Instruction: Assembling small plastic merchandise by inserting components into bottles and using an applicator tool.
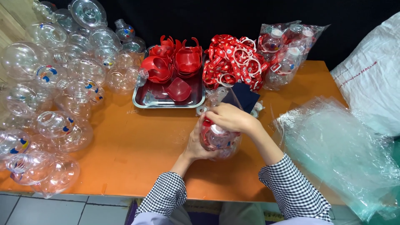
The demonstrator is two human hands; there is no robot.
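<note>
Head view looks straight down on an orange table (137,146) where a person in checked sleeves works at the near middle. Both hands are on one clear bottle (218,139) with a red strap, wrapped in a thin plastic bag, standing on the table just in front of the person. Left hand (198,143) cups the bottle's left side from below, fingers curled round it. Right hand (231,117) sits on top, fingers closed over the neck and the bag's mouth, so both hands are gripping the bottle.

Just beyond the hands lies a dark blue card (245,96), partly behind the bag's top. Farther back stands a metal tray (143,100) holding red caps (173,60), one of them lying loose at the tray's near side. Right of the tray is a heap of red straps (233,58) with white rings, and right of that some bagged bottles (285,52) at the table's far edge.

Along the left side, a big pile of empty clear bottles (54,83) runs from far to near, spilling to the table's near edge. On the right, a stack of clear bags (337,146) lies near the right forearm, with a white sack (371,79) behind it at the frame's right edge. Grey floor tiles (62,208) show below the table.
</note>
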